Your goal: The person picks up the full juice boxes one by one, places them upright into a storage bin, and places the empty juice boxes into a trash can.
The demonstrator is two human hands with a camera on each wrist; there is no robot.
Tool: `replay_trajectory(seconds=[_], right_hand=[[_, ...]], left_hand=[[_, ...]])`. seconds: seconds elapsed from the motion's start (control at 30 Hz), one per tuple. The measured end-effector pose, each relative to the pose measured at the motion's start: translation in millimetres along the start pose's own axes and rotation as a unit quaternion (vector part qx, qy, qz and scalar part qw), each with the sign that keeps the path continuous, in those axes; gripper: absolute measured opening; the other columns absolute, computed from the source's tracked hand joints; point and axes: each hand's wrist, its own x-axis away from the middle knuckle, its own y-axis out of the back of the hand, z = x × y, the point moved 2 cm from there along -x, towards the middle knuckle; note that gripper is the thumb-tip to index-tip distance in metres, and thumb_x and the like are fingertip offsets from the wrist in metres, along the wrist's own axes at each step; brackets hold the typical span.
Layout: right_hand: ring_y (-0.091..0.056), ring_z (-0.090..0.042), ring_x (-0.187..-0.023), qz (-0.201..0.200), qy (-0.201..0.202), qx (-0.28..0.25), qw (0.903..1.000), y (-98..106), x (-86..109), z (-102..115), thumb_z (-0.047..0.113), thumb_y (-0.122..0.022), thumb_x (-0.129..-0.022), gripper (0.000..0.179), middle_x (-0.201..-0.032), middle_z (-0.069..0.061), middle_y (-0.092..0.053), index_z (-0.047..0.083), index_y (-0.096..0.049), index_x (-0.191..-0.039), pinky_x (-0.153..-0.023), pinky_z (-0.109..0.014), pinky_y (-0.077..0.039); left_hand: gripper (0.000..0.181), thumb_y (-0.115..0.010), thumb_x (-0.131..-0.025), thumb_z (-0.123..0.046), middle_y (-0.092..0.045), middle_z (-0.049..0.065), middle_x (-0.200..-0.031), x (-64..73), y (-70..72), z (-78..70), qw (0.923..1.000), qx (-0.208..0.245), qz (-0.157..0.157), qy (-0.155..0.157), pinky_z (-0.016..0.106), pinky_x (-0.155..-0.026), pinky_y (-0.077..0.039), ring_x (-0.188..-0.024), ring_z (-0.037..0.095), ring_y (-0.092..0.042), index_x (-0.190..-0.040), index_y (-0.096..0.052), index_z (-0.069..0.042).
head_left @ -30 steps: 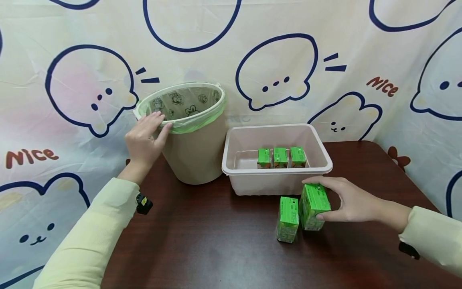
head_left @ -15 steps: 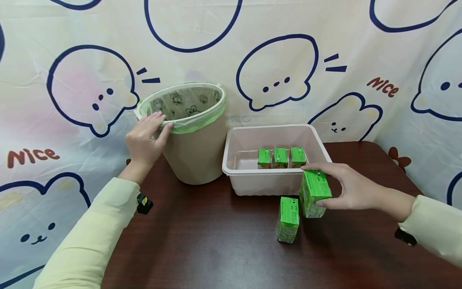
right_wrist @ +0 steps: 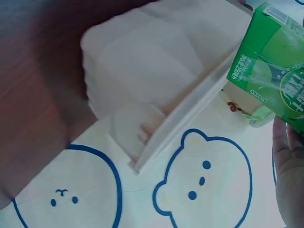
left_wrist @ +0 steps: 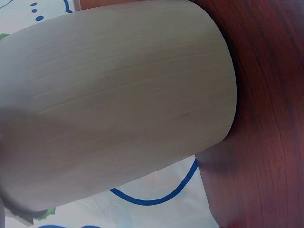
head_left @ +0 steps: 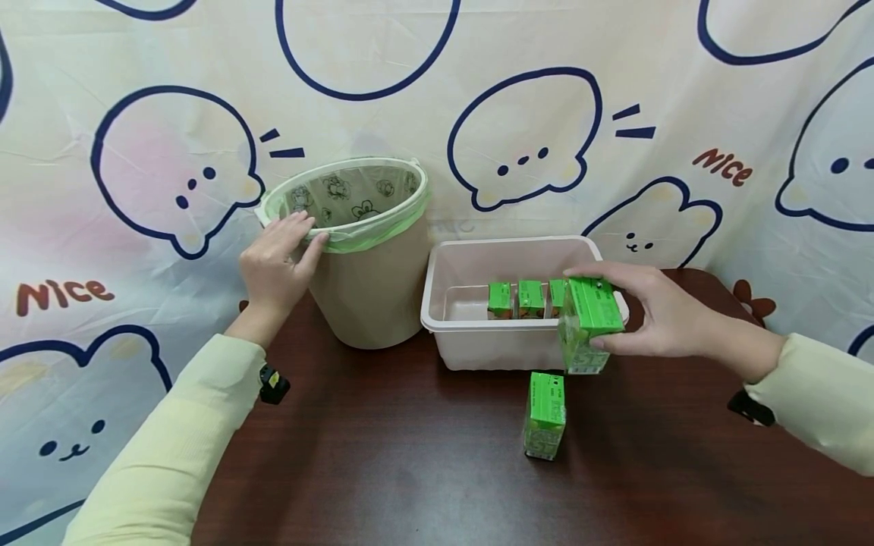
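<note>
My left hand [head_left: 276, 262] holds the near rim of a beige trash bin [head_left: 369, 299], fingers over the edge and thumb on the outside of its green liner. The bin's plain side fills most of the left wrist view. My right hand [head_left: 665, 315] grips a green drink carton [head_left: 594, 307] between thumb and fingers, raised at the front right corner of a pale plastic tub [head_left: 498, 345]. In the right wrist view, the printed side of this carton [right_wrist: 275, 66] faces the camera. Another green drink carton [head_left: 545, 413] stands upright on the table.
Three small green cartons [head_left: 530, 296] stand in a row inside the tub, the rightmost partly hidden by the held one. The tub sits close beside the bin on the dark wooden table [head_left: 410, 455]. A cartoon-print cloth [head_left: 382, 83] hangs behind.
My right hand has lifted the drink carton from beside the standing one and moved it away from me, up to the tub's front right corner. The left hand stays on the bin rim.
</note>
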Motion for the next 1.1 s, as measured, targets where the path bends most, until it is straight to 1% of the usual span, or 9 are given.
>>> replay_trajectory(seconds=[0.17, 0.37, 0.47, 0.6, 0.7, 0.87, 1.0, 1.1], right_hand=[[-0.056, -0.010, -0.099, -0.008, 0.003, -0.021, 0.9998, 1, -17.1, 2, 0.001, -0.085, -0.066, 0.082, -0.127, -0.002, -0.058, 0.012, -0.050, -0.139, -0.081, -0.022, -0.050], [-0.056, -0.011, -0.105, -0.010, 0.006, -0.028, 0.9996, 0, -40.9, 3, 0.003, -0.083, -0.069, 0.077, -0.125, -0.005, -0.059, 0.008, -0.050, -0.139, -0.091, -0.020, -0.047], [-0.056, -0.012, -0.105, -0.013, 0.003, -0.037, 0.9992, 0, -54.8, 5, 0.003, -0.082, -0.071, 0.074, -0.124, -0.005, -0.059, 0.005, -0.050, -0.138, -0.092, -0.021, -0.046], [-0.056, -0.015, -0.103, -0.022, 0.004, -0.066, 0.9976, -1, -75.0, 7, 0.000, -0.080, -0.073, 0.072, -0.124, -0.005, -0.057, 0.005, -0.049, -0.138, -0.092, -0.023, -0.047], [-0.057, -0.015, -0.100, -0.039, 0.009, -0.077, 0.9962, -2, -90.9, 9, 0.000, -0.079, -0.074, 0.070, -0.120, -0.005, -0.058, 0.006, -0.050, -0.138, -0.090, -0.023, -0.049], [-0.059, -0.017, -0.093, -0.086, 0.029, -0.093, 0.9915, -4, -120.5, 10, 0.002, -0.080, -0.073, 0.067, -0.111, -0.007, -0.060, 0.002, -0.053, -0.135, -0.083, -0.024, -0.051], [-0.057, -0.016, -0.094, -0.114, 0.022, -0.092, 0.9890, -4, -143.2, 13, 0.004, -0.082, -0.074, 0.069, -0.112, -0.008, -0.059, 0.001, -0.052, -0.136, -0.082, -0.025, -0.051], [-0.055, -0.014, -0.096, -0.125, 0.018, -0.093, 0.9875, -3, -159.1, 18, 0.005, -0.082, -0.074, 0.073, -0.116, -0.008, -0.058, 0.003, -0.049, -0.139, -0.083, -0.027, -0.051]], left_hand=[[0.031, -0.071, -0.087, -0.028, -0.071, 0.012, -0.107, 0.3, 0.7, 0.1, 1.0000, -0.002, 0.003, 0.002, 0.044, -0.097, -0.047, -0.102, 0.028, -0.068, -0.105, -0.076, -0.003], [0.033, -0.068, -0.089, -0.030, -0.070, 0.012, -0.109, 1.7, 1.2, 0.4, 0.9998, -0.010, 0.016, 0.003, 0.042, -0.099, -0.046, -0.104, 0.028, -0.067, -0.108, -0.075, -0.003], [0.033, -0.069, -0.089, -0.029, -0.070, 0.012, -0.108, 1.7, 1.2, 0.7, 0.9999, -0.009, 0.012, 0.003, 0.043, -0.098, -0.046, -0.103, 0.028, -0.067, -0.107, -0.075, -0.003], [0.031, -0.070, -0.088, -0.028, -0.071, 0.011, -0.107, 0.8, 0.4, 1.4, 1.0000, -0.003, 0.005, 0.005, 0.042, -0.098, -0.046, -0.103, 0.027, -0.067, -0.105, -0.076, -0.004], [0.033, -0.069, -0.089, -0.029, -0.070, 0.012, -0.109, 1.1, 0.1, 1.7, 0.9999, -0.009, 0.009, 0.002, 0.042, -0.099, -0.045, -0.103, 0.028, -0.067, -0.107, -0.075, -0.003], [0.034, -0.068, -0.090, -0.030, -0.070, 0.013, -0.109, 0.9, 0.6, 2.4, 0.9999, -0.013, 0.010, 0.004, 0.040, -0.100, -0.044, -0.104, 0.028, -0.067, -0.108, -0.074, -0.002], [0.034, -0.067, -0.090, -0.030, -0.070, 0.013, -0.109, 1.1, 0.9, 1.8, 0.9998, -0.014, 0.011, 0.006, 0.039, -0.101, -0.044, -0.105, 0.029, -0.066, -0.108, -0.074, -0.002], [0.034, -0.068, -0.090, -0.030, -0.070, 0.013, -0.109, 1.3, 0.4, 1.7, 0.9998, -0.013, 0.011, 0.007, 0.039, -0.101, -0.044, -0.104, 0.028, -0.066, -0.108, -0.075, -0.002]])
